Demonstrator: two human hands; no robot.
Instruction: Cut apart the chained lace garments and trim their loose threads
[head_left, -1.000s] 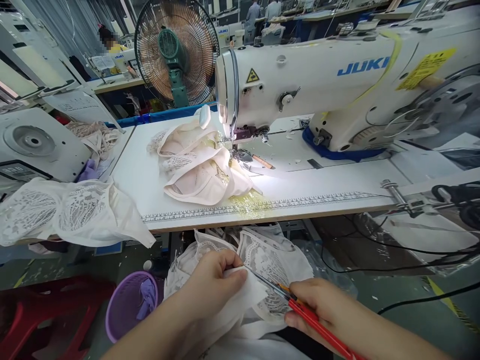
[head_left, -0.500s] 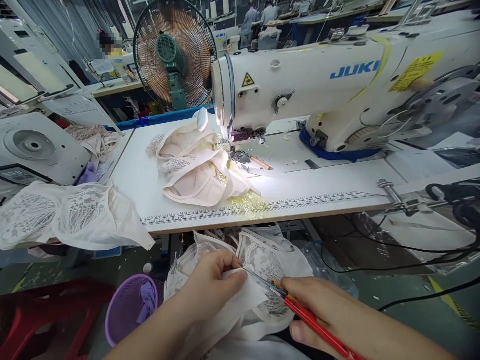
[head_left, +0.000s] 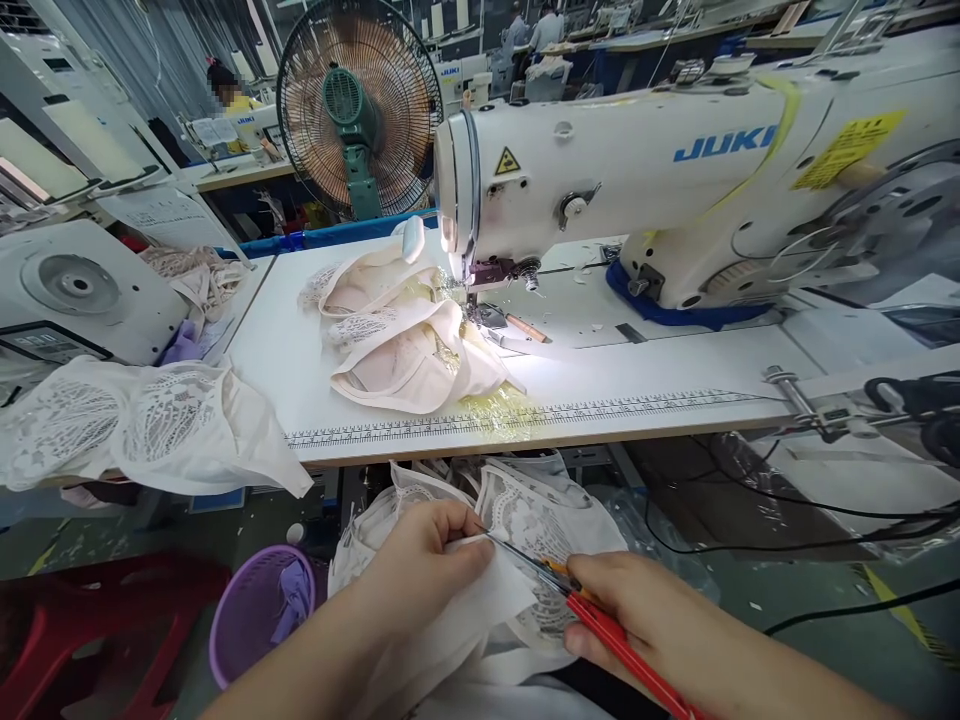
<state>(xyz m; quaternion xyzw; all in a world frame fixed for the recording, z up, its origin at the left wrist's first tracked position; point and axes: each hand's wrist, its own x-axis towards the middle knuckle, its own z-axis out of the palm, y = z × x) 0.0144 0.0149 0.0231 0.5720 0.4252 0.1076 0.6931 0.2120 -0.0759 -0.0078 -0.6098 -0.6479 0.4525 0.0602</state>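
My left hand (head_left: 442, 555) pinches the edge of a white lace bra (head_left: 525, 505) in my lap, thumb and fingers closed on the fabric. In my right hand (head_left: 637, 610) is a pair of red-handled scissors (head_left: 604, 625), with the fingers wrapped round the handle. Their slim metal blades point left and reach the fabric edge at my left fingertips. Whether the blades are parted is too small to tell. More white lace pieces (head_left: 371, 535) bunch beneath my hands, below the table edge.
Ahead stands a white sewing machine (head_left: 630, 160) on a table (head_left: 645, 375) with a printed ruler. Cream bras (head_left: 405, 360) lie by its needle. Another white bra (head_left: 180, 425) hangs at left. A purple basket (head_left: 240, 620), red stool (head_left: 112, 620) and fan (head_left: 360, 110) are around; people sit farther back.
The view has shifted slightly, so the machine and table sit a little farther right. Both hands keep their hold, and the right thumb has moved slightly up and left along the handle.
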